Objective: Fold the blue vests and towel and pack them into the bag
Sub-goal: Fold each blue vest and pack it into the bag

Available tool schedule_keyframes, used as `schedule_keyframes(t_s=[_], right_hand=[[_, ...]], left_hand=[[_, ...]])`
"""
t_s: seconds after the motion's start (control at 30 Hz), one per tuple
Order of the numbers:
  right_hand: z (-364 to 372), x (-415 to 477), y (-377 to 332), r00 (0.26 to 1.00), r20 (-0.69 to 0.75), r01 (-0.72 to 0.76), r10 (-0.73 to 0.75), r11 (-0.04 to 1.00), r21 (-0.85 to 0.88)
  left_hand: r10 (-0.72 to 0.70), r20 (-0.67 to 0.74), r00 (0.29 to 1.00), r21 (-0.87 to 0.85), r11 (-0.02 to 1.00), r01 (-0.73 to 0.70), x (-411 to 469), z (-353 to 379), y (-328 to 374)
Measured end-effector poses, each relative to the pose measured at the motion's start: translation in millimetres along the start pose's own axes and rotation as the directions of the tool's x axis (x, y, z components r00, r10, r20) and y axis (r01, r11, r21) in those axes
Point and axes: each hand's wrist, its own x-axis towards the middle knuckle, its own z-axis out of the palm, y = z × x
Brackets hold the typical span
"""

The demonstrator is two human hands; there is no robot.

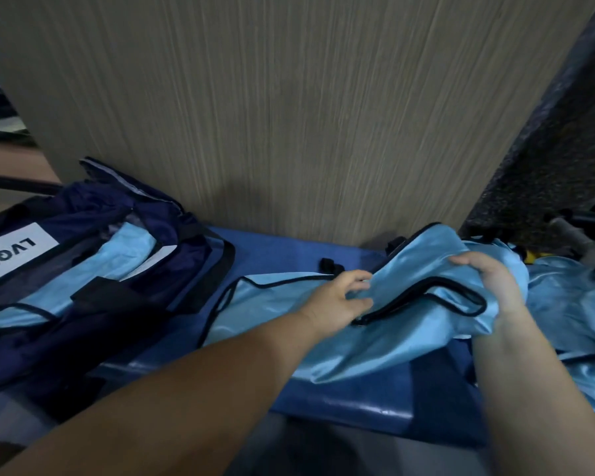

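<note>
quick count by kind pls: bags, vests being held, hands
bag: 1
vest being held: 1
grips (the hands): 2, left grip and right grip, both holding that vest
total: 4
The pile of light blue cloth at right is too bunched to count.

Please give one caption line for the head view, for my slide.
The left hand and right hand grip a light-blue vest over a blue mat, beside an open navy bag holding light-blue fabric.
</note>
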Motion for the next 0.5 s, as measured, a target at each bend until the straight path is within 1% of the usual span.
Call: schedule_keyframes(t_s=[0.07, 0.13, 0.2, 0.23, 0.3, 0.33, 0.4, 0.43, 0.5], right_hand=[[2, -3, -7, 0.999, 0.03, 0.011, -0.013, 0.999, 0.05], [12, -3, -8, 0.994, 0.092, -0.061, 0.055, 0.996, 0.065], [29, 1, -5, 0.988, 0.131, -0.093, 0.087, 0.995, 0.043], [42, 2, 0, 0.986, 0.147, -0.077, 0.073, 0.997, 0.023], [69, 4, 14, 0.983, 0.185, 0.0, 0.007, 0.999, -0.038], [83, 4, 24, 0.973, 0.23, 0.021, -0.006, 0.998, -0.062], [107, 6, 47, 0.926, 0.378, 0.011, 0.017, 0.997, -0.071], [116, 9, 59, 0.902, 0.431, 0.0, 0.034, 0.997, -0.079], [129, 10, 75, 0.877, 0.479, 0.021, 0.05, 0.99, -0.141]], left_hand=[[-0.058, -0.045, 0.997, -0.168, 0.985, 0.05, 1, -3, 13], [-0.138, -0.075, 0.988, -0.265, 0.958, 0.114, 3, -12, 25], [-0.238, -0.061, 0.969, -0.376, 0.905, 0.198, 2, -25, 33], [-0.282, -0.062, 0.957, -0.428, 0.874, 0.23, 1, -33, 34], [-0.341, -0.078, 0.937, -0.528, 0.811, 0.251, -2, -47, 34], [-0.359, -0.083, 0.93, -0.563, 0.787, 0.253, -5, -54, 35], [-0.383, -0.068, 0.921, -0.58, 0.767, 0.276, -11, -64, 35], [-0.394, -0.052, 0.918, -0.56, 0.772, 0.3, -14, -68, 35], [-0.424, -0.026, 0.905, -0.508, 0.786, 0.354, -21, -76, 34]])
